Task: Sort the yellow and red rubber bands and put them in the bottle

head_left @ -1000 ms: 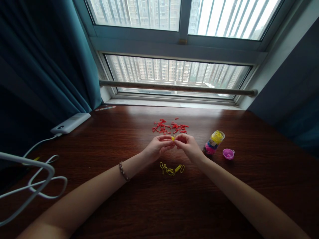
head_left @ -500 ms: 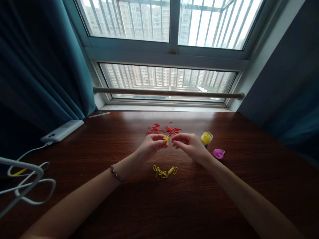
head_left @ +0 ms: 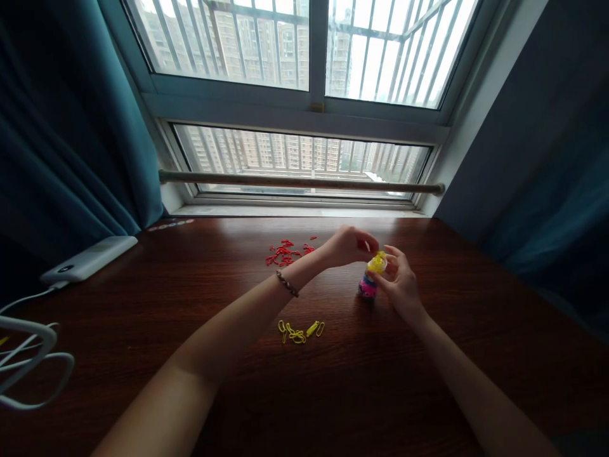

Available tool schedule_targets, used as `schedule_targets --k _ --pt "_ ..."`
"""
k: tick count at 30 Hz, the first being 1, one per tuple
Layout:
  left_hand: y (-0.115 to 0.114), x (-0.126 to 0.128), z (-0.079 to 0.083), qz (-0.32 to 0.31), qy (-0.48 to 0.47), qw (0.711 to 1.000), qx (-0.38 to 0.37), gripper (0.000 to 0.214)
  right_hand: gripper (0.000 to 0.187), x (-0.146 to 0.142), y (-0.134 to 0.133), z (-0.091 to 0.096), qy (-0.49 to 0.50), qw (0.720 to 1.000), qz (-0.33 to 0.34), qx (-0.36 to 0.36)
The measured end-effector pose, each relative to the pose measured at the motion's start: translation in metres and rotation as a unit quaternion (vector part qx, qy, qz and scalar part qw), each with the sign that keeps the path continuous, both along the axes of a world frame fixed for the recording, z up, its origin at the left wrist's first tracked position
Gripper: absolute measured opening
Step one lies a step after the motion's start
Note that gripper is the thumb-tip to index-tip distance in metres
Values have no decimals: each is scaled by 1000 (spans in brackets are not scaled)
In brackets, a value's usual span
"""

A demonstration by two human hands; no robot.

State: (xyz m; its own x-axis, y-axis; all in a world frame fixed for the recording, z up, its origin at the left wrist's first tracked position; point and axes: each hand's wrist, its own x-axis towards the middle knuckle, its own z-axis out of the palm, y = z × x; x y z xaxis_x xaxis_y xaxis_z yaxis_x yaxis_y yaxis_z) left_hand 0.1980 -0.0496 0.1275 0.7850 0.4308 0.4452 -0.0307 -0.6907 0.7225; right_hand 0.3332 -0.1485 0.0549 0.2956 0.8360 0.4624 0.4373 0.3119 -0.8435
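Note:
A small clear jar (head_left: 369, 284) with layers of coloured bits, yellow on top, stands on the dark wooden table (head_left: 428, 355). My left hand (head_left: 347, 245) hovers over its open mouth with fingers pinched together, touching the yellow layer. My right hand (head_left: 400, 280) curls around the jar's right side and steadies it. A loose chain of yellow clips (head_left: 301, 331) lies on the table below my left forearm. A scatter of red clips (head_left: 285, 252) lies further back, to the left of my left hand.
A white power bank (head_left: 88, 258) with a white cable (head_left: 28, 355) sits at the left edge. Teal curtains (head_left: 61, 127) hang on both sides of the window. A metal rail (head_left: 299, 183) crosses the window sill.
Both hands moved right from the middle of the table to the jar. My left hand now reaches over its mouth; my right hand has taken hold of its side. The view shifted right.

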Motion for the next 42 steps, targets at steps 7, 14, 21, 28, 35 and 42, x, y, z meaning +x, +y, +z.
schedule_targets --k 7,14,21,28,35,42 --pt "10 16 4 -28 80 992 97 11 56 -3 -5 4 -7 1000 2 -23" --pt "1 12 15 -54 144 941 302 15 57 -2 -2 -1 18 1000 9 -10" --pt "-9 -2 10 -31 204 920 333 27 60 -2 -3 -3 16 1000 15 -1" --pt "-19 15 28 4 440 866 236 38 61 -6 -3 -2 -4 1000 15 11" --pt "-13 22 20 -57 380 902 195 40 61 1 1 -9 52 998 20 3" --pt "12 10 16 -88 221 948 213 31 54 -2 0 -7 57 998 22 4"
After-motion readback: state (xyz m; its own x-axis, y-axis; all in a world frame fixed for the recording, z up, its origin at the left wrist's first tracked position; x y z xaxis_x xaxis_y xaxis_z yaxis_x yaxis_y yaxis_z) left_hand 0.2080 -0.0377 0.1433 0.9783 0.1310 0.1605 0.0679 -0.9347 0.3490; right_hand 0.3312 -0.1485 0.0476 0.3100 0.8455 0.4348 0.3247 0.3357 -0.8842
